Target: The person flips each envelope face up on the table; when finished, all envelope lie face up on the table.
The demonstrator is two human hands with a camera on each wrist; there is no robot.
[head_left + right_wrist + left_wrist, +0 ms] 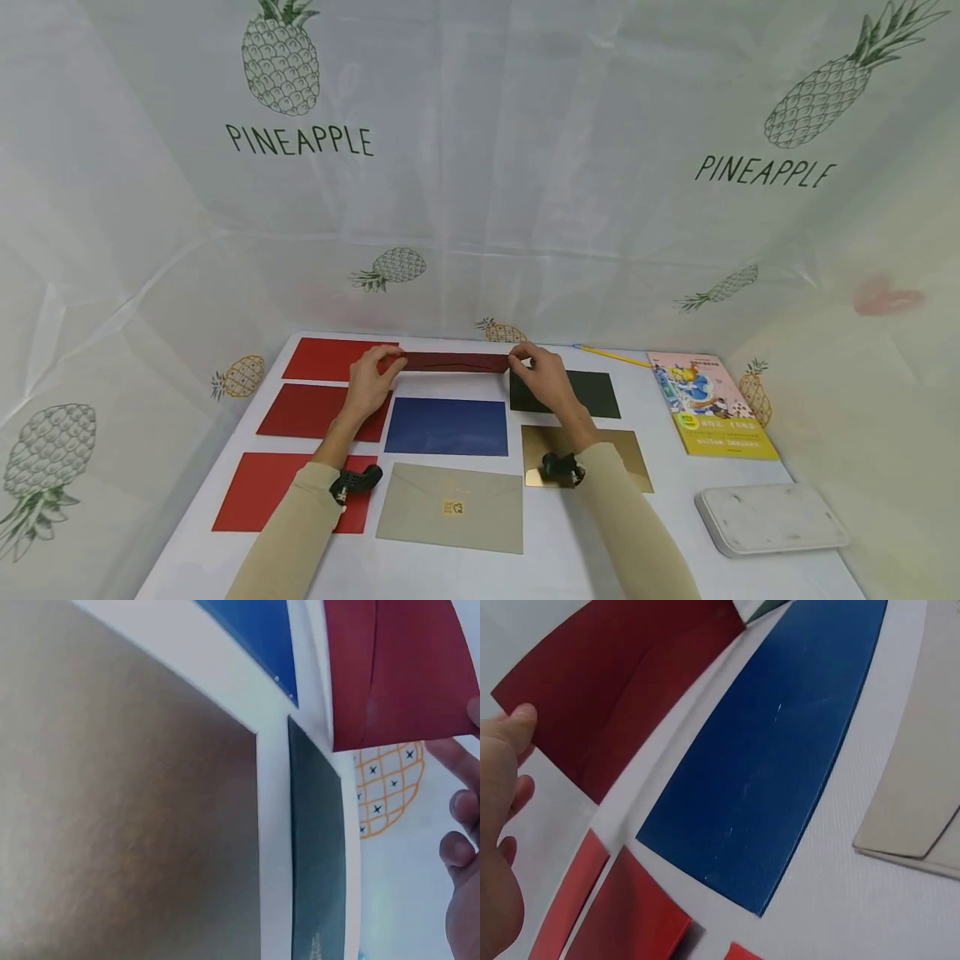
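A dark red envelope (457, 362) is held by its two short ends at the far middle of the white table (555, 550). My left hand (386, 367) pinches its left end, and the thumb (517, 720) lies on the envelope's corner (622, 697). My right hand (521, 360) pinches the right end; its fingers (461, 847) curl beside the envelope's edge (397, 667). The envelope looks slightly lifted, with a blue envelope (447, 426) just in front of it.
Several more envelopes lie flat in rows: red (330, 358), dark red (315, 410), red (288, 492), black (577, 393), gold (585, 457) and beige (452, 507). A picture book (712, 404), a yellow pencil (611, 356) and a white pad (772, 518) lie at the right.
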